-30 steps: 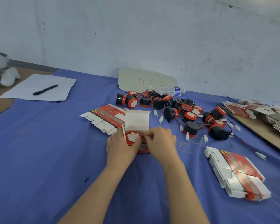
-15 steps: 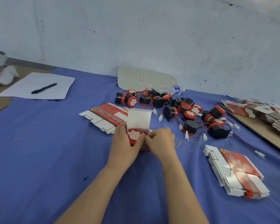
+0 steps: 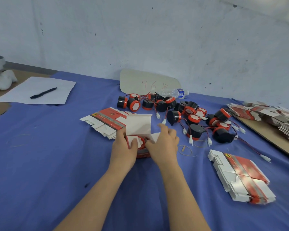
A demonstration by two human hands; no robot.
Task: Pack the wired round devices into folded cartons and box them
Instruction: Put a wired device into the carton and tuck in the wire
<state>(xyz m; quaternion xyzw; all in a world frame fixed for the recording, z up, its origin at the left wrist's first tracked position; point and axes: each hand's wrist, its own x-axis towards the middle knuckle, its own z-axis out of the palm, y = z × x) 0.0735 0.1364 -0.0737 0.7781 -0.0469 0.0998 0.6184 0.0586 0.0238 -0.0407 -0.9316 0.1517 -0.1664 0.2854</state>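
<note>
A red-and-white carton (image 3: 143,153) stands open on the blue cloth with its white lid flap (image 3: 138,125) raised. Inside sits a round black-and-red device (image 3: 141,141), partly hidden by my fingers. My left hand (image 3: 123,147) grips the carton's left side, thumb pressing a small side flap inward. My right hand (image 3: 163,144) holds the right side and its side flap. Behind lies a heap of loose wired round devices (image 3: 182,114). Flat cartons lie in stacks at left (image 3: 105,122) and front right (image 3: 240,175).
A water bottle (image 3: 173,93) and a cardboard sign (image 3: 148,81) lie by the wall. A paper sheet (image 3: 40,92) with a pen (image 3: 43,93) is far left. More flat cartons (image 3: 264,114) sit on a board at right. Rubber bands (image 3: 184,150) lie near my right hand.
The device has sunk deeper into the carton. My left thumb has folded a side flap over it, and my right hand has shifted right onto the other flap.
</note>
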